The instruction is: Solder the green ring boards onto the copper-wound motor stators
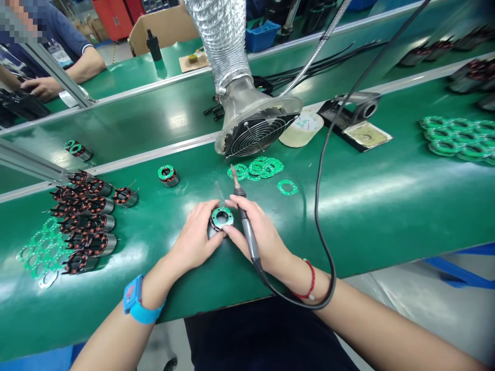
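Observation:
My left hand (199, 234) and my right hand (261, 234) both grip a small round stator with a green ring board (221, 217) on top, standing on the green bench (367, 206). A soldering iron (244, 219) rests across my right hand, held between the fingers, its tip pointing away toward the fan. Its black cable (323, 226) loops round my right wrist and runs up to the back. A blue strap sits on my left wrist, a red cord on my right.
Several copper-wound stators (87, 221) and green ring boards (38, 250) lie at left. More green rings (259, 168) lie under the fume extractor fan (257, 131). An iron stand with sponge (358, 126) sits right of it. Another person's hand (40, 87) works at far left.

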Demonstrator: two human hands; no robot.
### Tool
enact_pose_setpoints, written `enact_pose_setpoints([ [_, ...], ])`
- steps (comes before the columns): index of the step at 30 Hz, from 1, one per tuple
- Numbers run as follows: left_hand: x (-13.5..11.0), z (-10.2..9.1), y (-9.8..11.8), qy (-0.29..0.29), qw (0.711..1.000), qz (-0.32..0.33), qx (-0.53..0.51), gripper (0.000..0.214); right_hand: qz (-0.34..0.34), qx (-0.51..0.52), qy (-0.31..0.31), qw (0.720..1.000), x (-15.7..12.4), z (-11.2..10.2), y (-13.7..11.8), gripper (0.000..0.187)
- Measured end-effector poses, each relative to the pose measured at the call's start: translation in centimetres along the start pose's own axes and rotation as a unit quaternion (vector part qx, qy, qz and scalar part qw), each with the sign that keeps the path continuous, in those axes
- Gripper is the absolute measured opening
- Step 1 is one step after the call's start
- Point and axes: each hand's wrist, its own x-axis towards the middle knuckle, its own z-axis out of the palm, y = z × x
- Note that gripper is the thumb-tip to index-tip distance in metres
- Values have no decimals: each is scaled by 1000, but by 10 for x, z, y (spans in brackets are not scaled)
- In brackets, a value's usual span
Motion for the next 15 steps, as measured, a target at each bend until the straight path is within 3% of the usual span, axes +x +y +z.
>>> enact_pose_setpoints([
  [2,-5,2,3,31,999,-35,-9,54,-3,4,-17,1000,1,1,0,50],
  [7,-15,-1,14,66,993,-100,-14,40,26,5,2,1000,0,5,1,45],
  [10,-17,-2,15,46,978,-139,-148,49,40,5,3,999,-1,6,1,42],
  [13,-15,-3,12,25,930,-191,-314,54,41,22,4,999,-1,6,3,44],
  [15,-14,-5,8,24,906,-199,-372,54,39,31,3,999,-1,6,5,45],
])
